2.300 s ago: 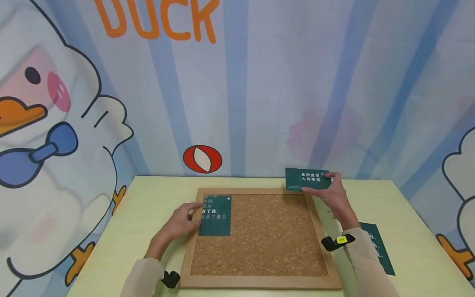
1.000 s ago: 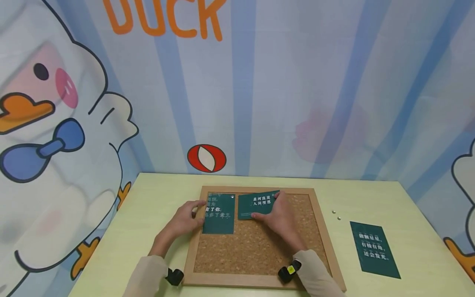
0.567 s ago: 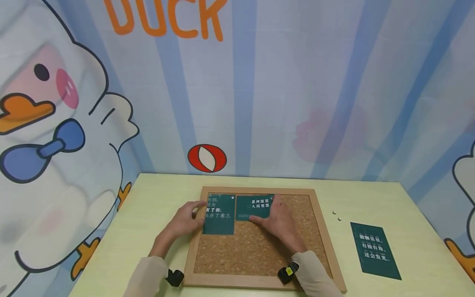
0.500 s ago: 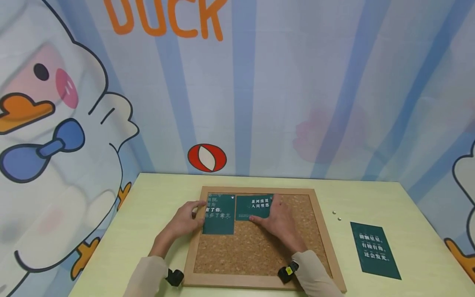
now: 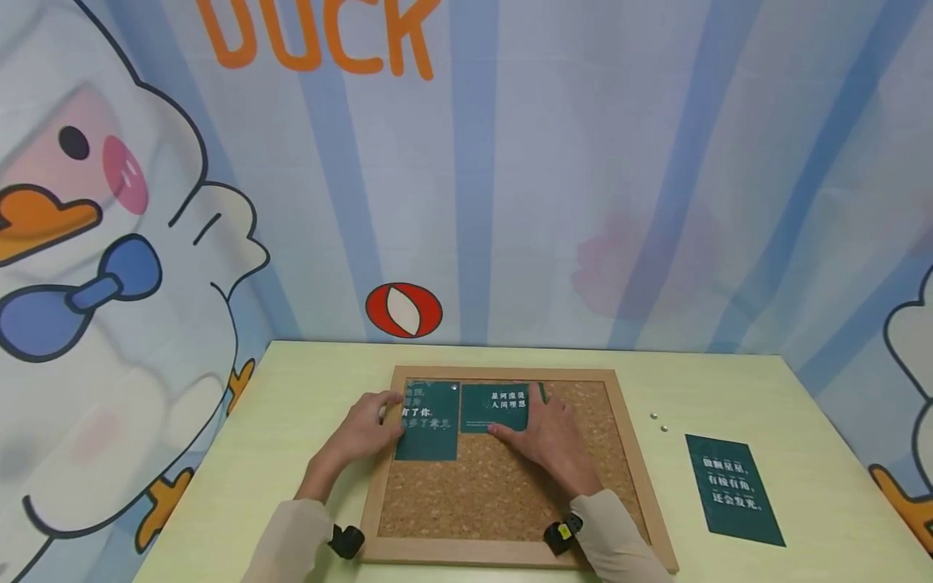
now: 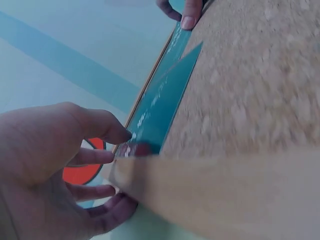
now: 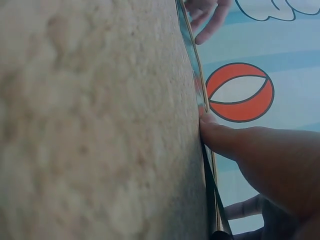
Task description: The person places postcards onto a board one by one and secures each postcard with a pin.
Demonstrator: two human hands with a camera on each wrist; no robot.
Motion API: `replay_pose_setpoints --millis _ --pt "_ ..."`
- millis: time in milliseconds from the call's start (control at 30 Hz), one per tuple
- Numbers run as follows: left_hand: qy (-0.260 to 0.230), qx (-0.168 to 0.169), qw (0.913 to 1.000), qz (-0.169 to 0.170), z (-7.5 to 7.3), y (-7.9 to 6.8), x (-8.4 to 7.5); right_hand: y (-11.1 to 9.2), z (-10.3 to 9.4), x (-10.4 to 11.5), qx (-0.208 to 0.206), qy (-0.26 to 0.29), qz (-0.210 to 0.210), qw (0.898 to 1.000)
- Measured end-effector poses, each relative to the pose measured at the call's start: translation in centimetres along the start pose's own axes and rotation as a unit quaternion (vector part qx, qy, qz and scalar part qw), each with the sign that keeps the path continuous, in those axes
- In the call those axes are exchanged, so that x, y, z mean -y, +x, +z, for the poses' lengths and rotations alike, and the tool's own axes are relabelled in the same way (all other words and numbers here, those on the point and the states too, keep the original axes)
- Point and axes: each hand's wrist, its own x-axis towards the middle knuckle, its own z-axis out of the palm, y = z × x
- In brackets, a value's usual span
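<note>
My right hand holds a dark green card with white lettering against the corkboard. Its thumb lies at the card's lower edge; its index finger presses the upper right part, with a corner showing beyond. Left of that card, another green card bears a small silver pushpin at its upper right corner. My left hand rests its fingertips at the board's left frame and that card's left edge, thumb and index apart. In the left wrist view, the fingers touch around the wooden frame.
A third green card lies on the pale yellow table right of the board. Two small silver pushpins lie between it and the board. Behind the table stands a wall cloth with a printed duck.
The right hand brought its card from beyond the board's upper right corner leftward and laid it flat beside the pinned card. Lately its index finger shifted onto the card's corner. The left hand kept its place.
</note>
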Motion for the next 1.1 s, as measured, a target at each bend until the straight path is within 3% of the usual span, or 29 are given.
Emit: replay_pose_setpoints --millis 267,567,800,1100 --pt "0.056 -0.016 0.9982 -0.013 0.4 1.0 -1.7 0.1 -0.1 -0.3 -0.009 -0.046 -0.032 0.998" --pt "0.103 -0.038 0.9939 -0.012 1.0 2.1 -3.9 0.0 -0.4 -0.3 -0.016 -0.063 -0.042 0.997" --pt "0.125 -0.039 0.9913 0.014 1.4 3.4 -4.9 0.0 -0.5 -0.3 -0.017 -0.07 -0.045 0.996" --pt "0.172 -0.006 0.9837 0.053 1.9 5.6 -6.1 0.0 -0.7 -0.4 -0.014 -0.088 -0.054 0.995"
